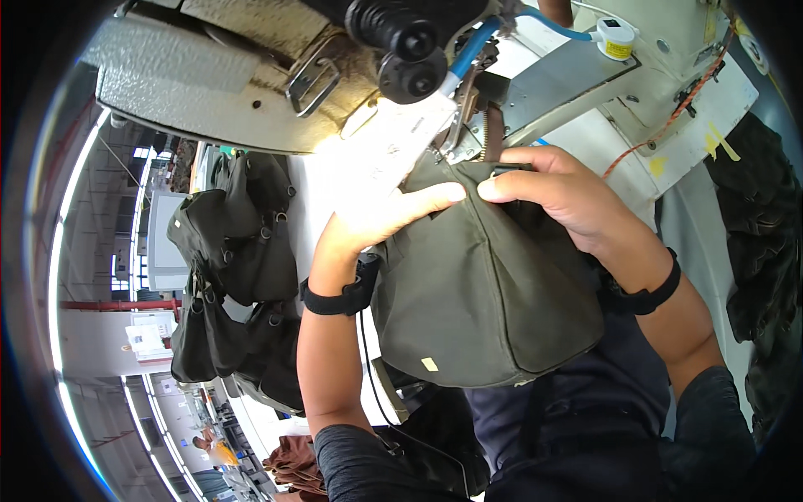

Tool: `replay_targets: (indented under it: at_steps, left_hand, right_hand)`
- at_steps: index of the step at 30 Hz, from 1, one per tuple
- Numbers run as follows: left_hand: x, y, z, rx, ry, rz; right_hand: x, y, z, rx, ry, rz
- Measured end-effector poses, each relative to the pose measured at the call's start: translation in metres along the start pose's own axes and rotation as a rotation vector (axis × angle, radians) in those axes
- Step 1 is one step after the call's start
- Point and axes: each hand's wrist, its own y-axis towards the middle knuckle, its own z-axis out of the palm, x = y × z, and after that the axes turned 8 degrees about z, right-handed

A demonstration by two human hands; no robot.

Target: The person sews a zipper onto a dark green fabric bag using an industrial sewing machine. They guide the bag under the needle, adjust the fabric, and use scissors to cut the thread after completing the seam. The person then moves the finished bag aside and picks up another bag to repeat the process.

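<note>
A dark olive fabric bag (pixel 443 284) hangs in front of me, its upper edge at the sewing machine's needle area (pixel 458 142). A raised seam runs down its middle, and a small pale tag sits low on its left side. My right hand (pixel 573 197) pinches the bag's top edge between thumb and fingers, beside a small dark fitting. Along the other side of the seam lies the thumb of my left hand (pixel 376 219), holding the bag's upper left. Bright lamp light washes out that hand's other fingers.
The pale machine head (pixel 192 105) reaches over from the upper left. Several similar olive bags (pixel 242 243) are piled at the left. Dark fabric pieces (pixel 765 217) hang at the right. An orange cord (pixel 669 121) crosses the machine at the upper right. Brown pieces (pixel 294 468) lie lower left.
</note>
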Motion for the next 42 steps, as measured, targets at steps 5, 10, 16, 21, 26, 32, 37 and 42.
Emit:
replay_targets:
  at_steps: [5,10,16,21,26,32,37,42]
  left_hand:
    - [0.0,0.0,-0.001,0.035,-0.032,-0.01]
    - [-0.002,0.003,-0.006,0.069,-0.038,-0.027]
    - [-0.001,0.009,-0.015,0.101,-0.037,-0.059]
    - [-0.002,0.013,-0.013,0.106,-0.01,-0.062]
    - [-0.007,0.011,-0.011,0.105,0.041,-0.079]
    - [-0.009,0.015,-0.012,0.106,0.051,-0.068]
    - [-0.005,0.016,-0.012,0.097,0.06,-0.058]
    - [-0.002,0.023,-0.011,0.062,0.089,-0.008]
  right_hand:
    - [0.002,-0.001,0.009,-0.044,0.056,-0.068]
    - [0.008,-0.003,0.013,-0.131,-0.066,-0.155]
    - [0.027,-0.015,0.016,-0.499,-0.823,-0.376]
    - [0.042,-0.023,0.023,-0.665,-1.073,-0.485]
    - [0.037,-0.006,0.009,-0.682,-1.407,-1.031]
    - [0.038,0.016,0.004,-0.181,-0.618,-0.613]
    - [0.044,0.021,-0.004,-0.19,-0.615,-0.649]
    - [0.026,0.032,-0.006,-0.507,-1.259,-0.882]
